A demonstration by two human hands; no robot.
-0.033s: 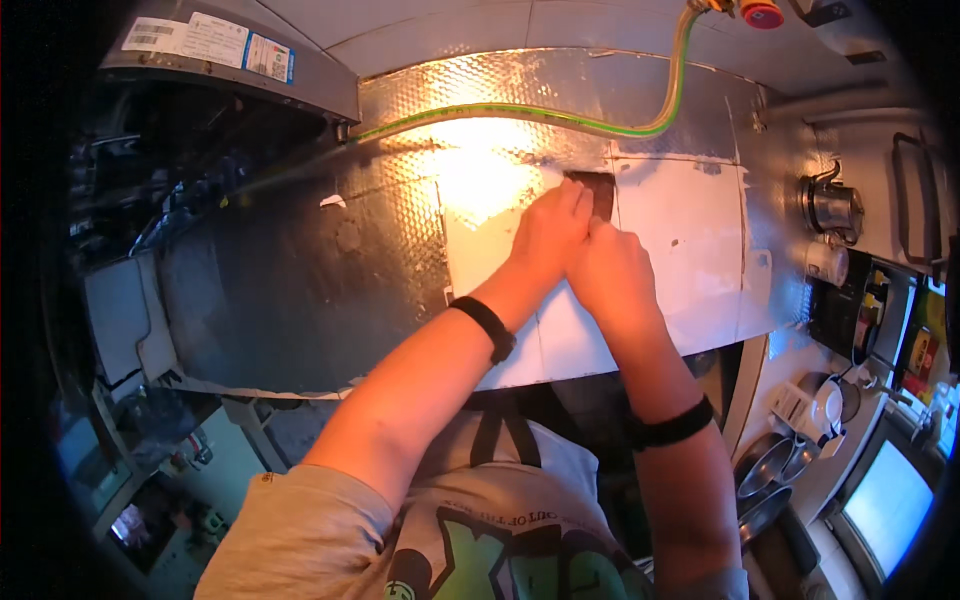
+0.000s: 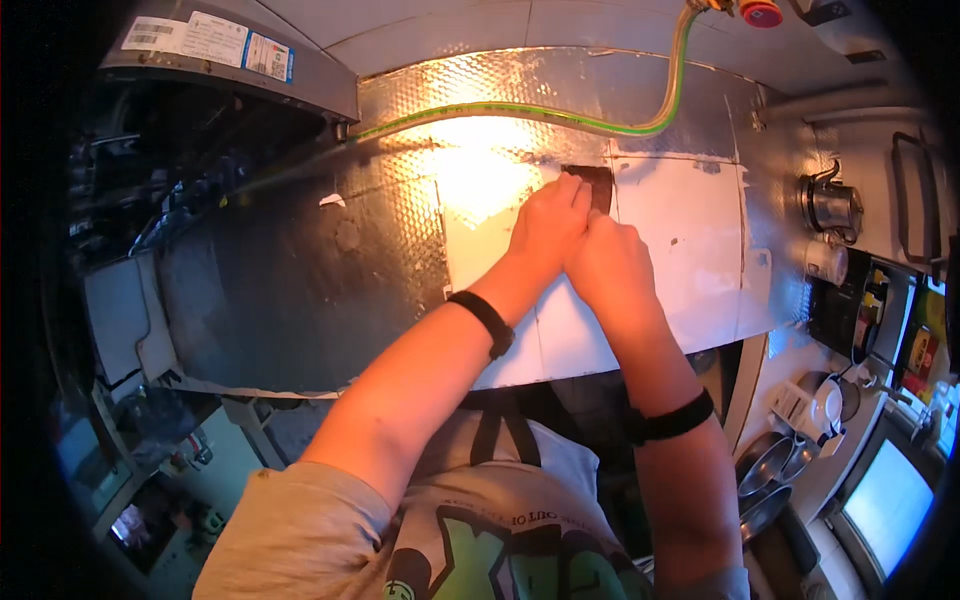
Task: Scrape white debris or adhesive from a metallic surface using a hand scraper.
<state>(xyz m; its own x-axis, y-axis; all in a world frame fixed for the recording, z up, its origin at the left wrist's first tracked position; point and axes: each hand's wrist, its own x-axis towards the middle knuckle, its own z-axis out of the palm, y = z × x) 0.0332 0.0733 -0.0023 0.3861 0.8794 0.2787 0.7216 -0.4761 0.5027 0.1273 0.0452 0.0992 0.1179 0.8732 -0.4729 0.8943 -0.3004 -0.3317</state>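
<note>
My left hand and my right hand are close together over the white part of a counter, both with fingers curled closed. Just beyond the fingers a dark brown, flat rectangular piece shows, lying against the surface. The left fingers press at its near left edge. My right hand forms a fist behind and beside the left, and what it grips is hidden under the knuckles. Silvery textured foil with ragged edges borders the white area on the left.
A clear hose with a green stripe runs across the back. At the far left stands a metal appliance with labels. A metal kettle is at the right, with pans and a bright screen lower down.
Both hands and the dark flat piece have shifted very slightly away from me and to the left. Everything else stays where it was.
</note>
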